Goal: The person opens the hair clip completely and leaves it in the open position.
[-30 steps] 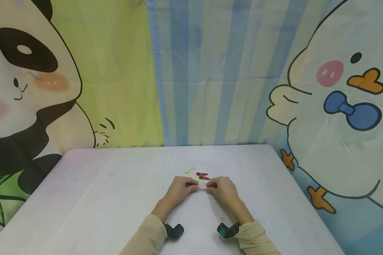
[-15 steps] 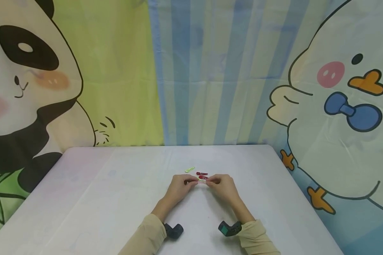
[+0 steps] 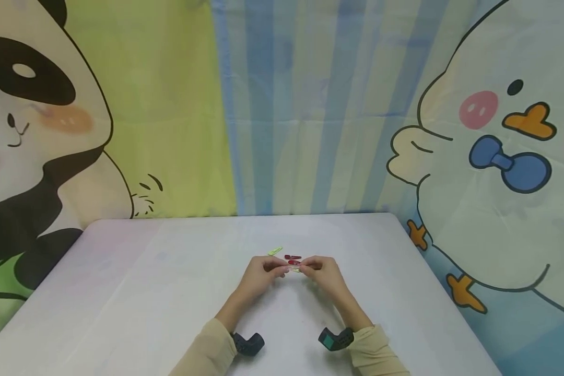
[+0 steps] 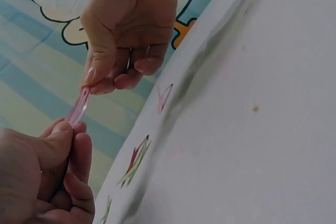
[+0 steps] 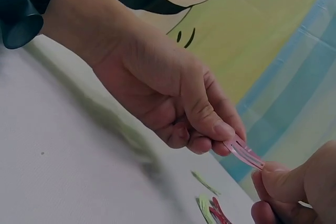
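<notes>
A pink snap hair clip (image 4: 79, 106) is stretched between my two hands, above the table. The left hand (image 3: 259, 272) pinches one end between thumb and fingertips. At the other end, the right hand (image 3: 326, 274) has it between thumb and index finger, as the right wrist view shows of the clip (image 5: 245, 154). Just beyond the hands lie red hair clips (image 3: 293, 257) and a light green hair clip (image 3: 275, 251). More green clips (image 5: 203, 208) lie close by the red ones, partly hidden behind the hands in the head view.
Another pink clip (image 4: 164, 98) lies on the white table (image 3: 169, 292), set apart from the red and green group. Behind the table's far edge hangs a curtain (image 3: 296, 104) with cartoon prints. Each wrist wears a dark camera mount (image 3: 249, 344).
Both hands have risen slightly off the table, keeping the pink hair clip between them. The head view has shifted a little. The red and green clips on the table stay put.
</notes>
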`<act>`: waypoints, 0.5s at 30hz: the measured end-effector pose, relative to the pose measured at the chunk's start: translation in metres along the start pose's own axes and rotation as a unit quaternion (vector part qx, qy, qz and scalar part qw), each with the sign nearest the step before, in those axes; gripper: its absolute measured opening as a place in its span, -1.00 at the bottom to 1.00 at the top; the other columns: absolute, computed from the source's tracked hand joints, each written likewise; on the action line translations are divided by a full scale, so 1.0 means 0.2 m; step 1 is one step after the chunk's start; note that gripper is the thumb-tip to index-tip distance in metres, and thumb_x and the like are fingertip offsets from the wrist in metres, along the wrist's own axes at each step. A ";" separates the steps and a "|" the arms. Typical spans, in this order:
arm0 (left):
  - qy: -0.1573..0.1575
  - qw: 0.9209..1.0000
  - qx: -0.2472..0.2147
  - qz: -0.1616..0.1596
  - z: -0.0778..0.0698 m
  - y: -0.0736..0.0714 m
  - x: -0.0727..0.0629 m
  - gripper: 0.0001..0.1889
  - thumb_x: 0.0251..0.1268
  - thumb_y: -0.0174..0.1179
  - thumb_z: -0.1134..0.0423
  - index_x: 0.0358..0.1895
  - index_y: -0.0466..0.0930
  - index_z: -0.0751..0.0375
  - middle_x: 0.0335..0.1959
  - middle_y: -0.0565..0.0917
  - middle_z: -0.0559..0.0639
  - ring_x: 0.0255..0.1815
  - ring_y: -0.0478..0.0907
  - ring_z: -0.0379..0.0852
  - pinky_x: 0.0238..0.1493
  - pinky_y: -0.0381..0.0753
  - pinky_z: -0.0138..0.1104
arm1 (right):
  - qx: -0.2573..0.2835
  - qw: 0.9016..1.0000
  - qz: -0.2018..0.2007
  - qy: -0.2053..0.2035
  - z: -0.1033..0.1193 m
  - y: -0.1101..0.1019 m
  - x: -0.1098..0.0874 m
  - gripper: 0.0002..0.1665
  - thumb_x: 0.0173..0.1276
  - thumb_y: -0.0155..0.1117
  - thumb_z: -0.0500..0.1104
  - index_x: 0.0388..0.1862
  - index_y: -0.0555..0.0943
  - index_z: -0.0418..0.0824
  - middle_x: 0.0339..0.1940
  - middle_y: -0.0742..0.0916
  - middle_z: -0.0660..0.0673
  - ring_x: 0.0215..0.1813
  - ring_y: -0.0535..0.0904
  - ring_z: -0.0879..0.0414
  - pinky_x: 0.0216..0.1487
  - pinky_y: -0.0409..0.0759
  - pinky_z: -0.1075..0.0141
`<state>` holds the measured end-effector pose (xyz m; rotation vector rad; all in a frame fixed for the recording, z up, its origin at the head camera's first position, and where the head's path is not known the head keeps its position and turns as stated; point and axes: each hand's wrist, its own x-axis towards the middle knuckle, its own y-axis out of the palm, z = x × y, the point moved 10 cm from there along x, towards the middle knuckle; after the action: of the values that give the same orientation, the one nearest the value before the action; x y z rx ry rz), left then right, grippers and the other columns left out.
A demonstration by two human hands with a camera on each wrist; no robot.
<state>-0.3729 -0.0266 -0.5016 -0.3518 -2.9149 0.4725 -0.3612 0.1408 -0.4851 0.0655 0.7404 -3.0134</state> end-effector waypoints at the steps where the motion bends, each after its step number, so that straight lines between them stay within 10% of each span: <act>1: -0.007 1.000 0.000 -0.002 0.00 -0.01 -0.01 -0.83 0.13 0.34 0.06 -0.25 0.73 -0.01 -0.39 0.73 -0.05 -0.38 0.62 -0.13 -0.42 0.52 -0.37 | 0.001 1.000 0.004 0.001 0.00 0.01 0.00 -0.84 0.24 0.35 -0.11 -0.28 0.72 -0.18 -0.31 0.74 -0.05 -0.31 0.51 0.13 -0.33 0.48 0.33; 15: -0.028 0.999 -0.033 -0.029 -0.06 0.00 -0.04 -0.91 0.06 0.37 0.36 -0.38 0.67 0.29 -0.48 0.71 0.06 -0.50 0.62 -0.19 -0.43 0.55 -0.38 | -0.028 0.999 -0.021 -0.009 0.06 0.00 -0.06 -0.95 0.17 0.40 -0.21 -0.36 0.73 -0.15 -0.29 0.76 -0.06 -0.31 0.57 0.14 -0.26 0.57 0.32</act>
<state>-0.3635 -0.0258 -0.4907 -0.2660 -2.9921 0.3832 -0.3497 0.1361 -0.4745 0.0216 0.8359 -3.0261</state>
